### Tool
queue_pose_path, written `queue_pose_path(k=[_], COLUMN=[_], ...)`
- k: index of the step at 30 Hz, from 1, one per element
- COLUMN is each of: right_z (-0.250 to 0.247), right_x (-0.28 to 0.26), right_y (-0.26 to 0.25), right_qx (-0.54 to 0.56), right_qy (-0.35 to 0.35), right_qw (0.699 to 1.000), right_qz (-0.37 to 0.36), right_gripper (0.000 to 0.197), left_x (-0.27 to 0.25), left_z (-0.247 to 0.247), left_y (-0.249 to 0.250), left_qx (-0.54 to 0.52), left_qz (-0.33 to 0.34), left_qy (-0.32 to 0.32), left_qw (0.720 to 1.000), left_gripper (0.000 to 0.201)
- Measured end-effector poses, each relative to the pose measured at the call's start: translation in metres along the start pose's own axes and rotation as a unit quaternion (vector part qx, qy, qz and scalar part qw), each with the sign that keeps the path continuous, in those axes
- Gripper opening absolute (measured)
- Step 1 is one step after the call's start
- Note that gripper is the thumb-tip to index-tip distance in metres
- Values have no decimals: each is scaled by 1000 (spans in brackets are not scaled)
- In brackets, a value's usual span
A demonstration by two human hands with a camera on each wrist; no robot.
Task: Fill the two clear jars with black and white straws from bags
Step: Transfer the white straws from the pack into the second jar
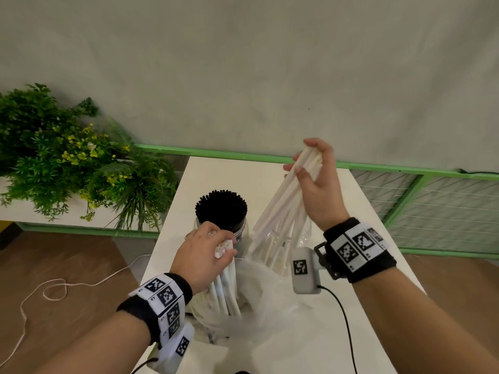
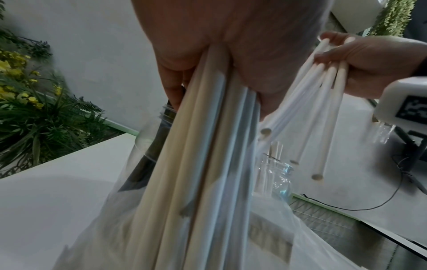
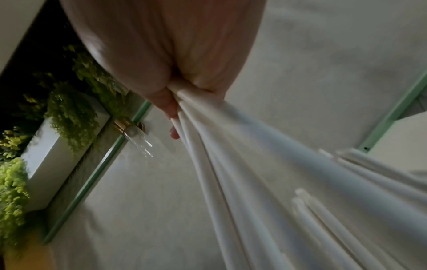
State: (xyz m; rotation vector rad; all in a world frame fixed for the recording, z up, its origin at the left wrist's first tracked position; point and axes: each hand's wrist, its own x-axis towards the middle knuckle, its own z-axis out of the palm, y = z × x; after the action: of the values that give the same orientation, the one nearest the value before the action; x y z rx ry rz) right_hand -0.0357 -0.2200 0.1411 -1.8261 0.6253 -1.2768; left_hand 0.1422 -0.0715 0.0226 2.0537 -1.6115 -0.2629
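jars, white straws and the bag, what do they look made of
Jars: clear plastic by the look, thin glossy walls; glass not ruled out.
White straws: matte, opaque tubes with open round ends, paper or plastic, cannot tell.
Bag: thin translucent plastic film, crumpled, straws showing through.

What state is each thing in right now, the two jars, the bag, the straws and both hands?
Jar of black straws: upright, packed full.
Second clear jar: upright, a few white straws inside.
Clear bag: open, white straws standing in it.
Left hand: grips a bunch of white straws in the bag.
Right hand: holds a fanned bunch of white straws above the second jar.
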Motion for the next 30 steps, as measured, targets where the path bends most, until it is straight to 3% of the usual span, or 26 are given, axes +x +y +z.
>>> queue_pose_path(k=[6, 10, 18, 30], right_z=[-22, -24, -34, -40], right_x=[31, 31, 35, 45], right_y=[6, 25, 42, 58], right_qx=[6, 1, 49, 17], right_qy=[108, 125, 173, 137], right_qw=[993, 992, 983, 990], right_qz=[-48, -33, -31, -37], right_gripper=[49, 43, 36, 36], left_x=[2, 3, -1, -2], left_z=[3, 3, 6, 7], left_y=[5, 9, 16, 25], left_qx=[5, -3, -8, -5], left_qz=[-15, -23, -45, -72], left_qy=[5, 13, 35, 41], left_qw=[1000, 1000, 998, 997], left_gripper=[33, 45, 41, 44])
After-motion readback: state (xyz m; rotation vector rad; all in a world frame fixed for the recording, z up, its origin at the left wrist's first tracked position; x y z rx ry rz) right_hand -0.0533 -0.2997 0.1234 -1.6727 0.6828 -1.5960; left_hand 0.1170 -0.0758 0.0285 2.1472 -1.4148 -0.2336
